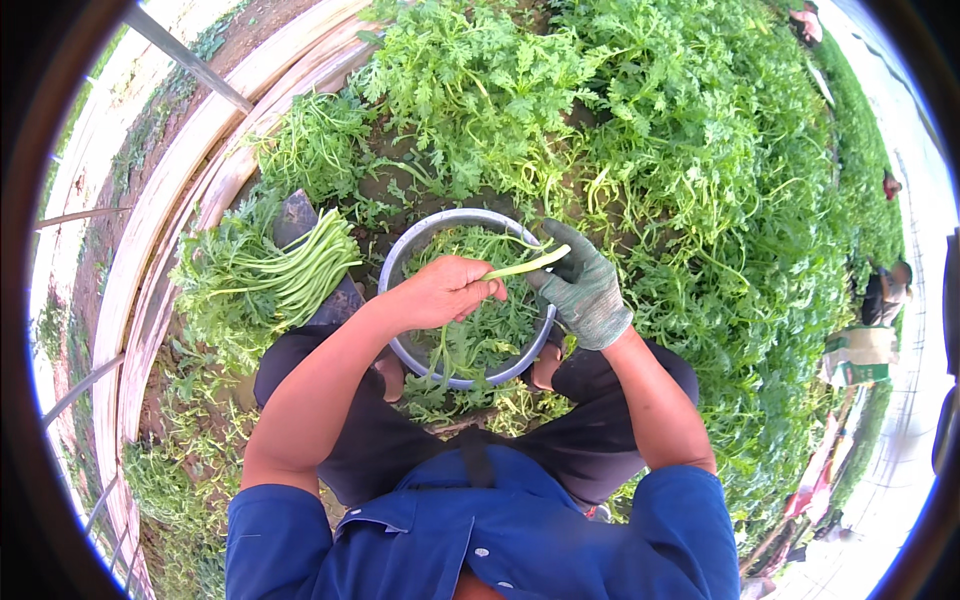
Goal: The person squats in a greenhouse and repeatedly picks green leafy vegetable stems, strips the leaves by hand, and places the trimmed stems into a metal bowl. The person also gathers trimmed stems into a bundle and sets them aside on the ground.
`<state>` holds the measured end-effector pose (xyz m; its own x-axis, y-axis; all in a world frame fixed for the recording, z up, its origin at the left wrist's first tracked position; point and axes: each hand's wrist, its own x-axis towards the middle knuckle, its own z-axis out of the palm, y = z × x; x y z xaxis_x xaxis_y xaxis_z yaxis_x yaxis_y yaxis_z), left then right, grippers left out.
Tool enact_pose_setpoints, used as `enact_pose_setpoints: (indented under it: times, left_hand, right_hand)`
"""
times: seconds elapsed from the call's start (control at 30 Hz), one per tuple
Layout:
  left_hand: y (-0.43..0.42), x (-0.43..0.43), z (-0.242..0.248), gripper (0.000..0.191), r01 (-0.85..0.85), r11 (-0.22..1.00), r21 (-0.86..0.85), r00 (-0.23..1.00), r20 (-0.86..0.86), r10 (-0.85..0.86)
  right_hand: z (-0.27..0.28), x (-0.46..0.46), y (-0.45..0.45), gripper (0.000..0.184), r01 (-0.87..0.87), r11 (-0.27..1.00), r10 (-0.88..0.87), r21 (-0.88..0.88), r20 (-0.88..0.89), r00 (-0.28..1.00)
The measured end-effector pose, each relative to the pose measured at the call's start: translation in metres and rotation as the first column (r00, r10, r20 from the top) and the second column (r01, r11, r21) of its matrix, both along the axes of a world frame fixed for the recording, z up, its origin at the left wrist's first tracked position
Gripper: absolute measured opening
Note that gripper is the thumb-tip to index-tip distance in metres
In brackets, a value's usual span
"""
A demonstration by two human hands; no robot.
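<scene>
My bare left hand (452, 291) is closed around a pale green leafy stem (527, 265) above a round metal basin (417, 229). The stem's cut end reaches my right hand (582, 283), which wears a grey-green knit glove; whether its fingers grip the stem or a thin strand beside it is unclear. Loose green leaves (489, 341) lie in the basin, between my feet. Left of it, a bundle of cut stems (304, 270) rests on a dark flat piece (295, 217), stem ends facing the basin.
Dense leafy plants (697, 150) grow ahead and to the right. At left run folded plastic sheeting (169, 202) and metal poles (187, 58). Another person (885, 294) is at the far right, near a white and green sack (859, 355). More cut greens (319, 142) lie beyond the bundle.
</scene>
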<state>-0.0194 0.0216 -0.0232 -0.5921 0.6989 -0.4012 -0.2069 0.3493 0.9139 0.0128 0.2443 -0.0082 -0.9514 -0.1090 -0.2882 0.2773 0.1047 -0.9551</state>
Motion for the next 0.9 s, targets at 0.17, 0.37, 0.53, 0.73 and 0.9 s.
enact_pose_setpoints:
  times: [0.17,0.37,0.53,0.73,0.9]
  left_hand:
    - [0.002,0.001,-0.005,0.023,-0.060,0.996,-0.059,0.994,-0.100,0.054]
    - [-0.007,-0.002,0.000,0.018,-0.380,0.885,-0.269,0.855,-0.466,0.225]
    - [0.009,0.007,0.010,0.020,-0.450,0.893,0.022,0.868,-0.226,0.443]
    - [0.008,0.002,0.027,0.026,-0.552,0.834,-0.015,0.793,0.301,0.530]
    - [0.004,-0.006,0.024,0.028,-0.564,0.825,-0.034,0.762,0.363,0.536]
  right_hand:
    - [0.016,0.004,0.009,0.023,-0.142,0.982,0.142,0.123,0.012,0.990]
    - [-0.026,-0.015,0.040,0.029,-0.553,0.615,0.544,0.562,0.206,0.814]
    - [-0.135,-0.101,0.089,0.040,-0.513,0.533,0.257,0.673,0.449,0.856]
    - [-0.246,-0.203,0.100,0.045,-0.271,0.346,-0.045,0.898,0.305,0.951]
    - [-0.290,-0.227,0.076,0.048,-0.399,0.218,-0.087,0.891,0.425,0.901]
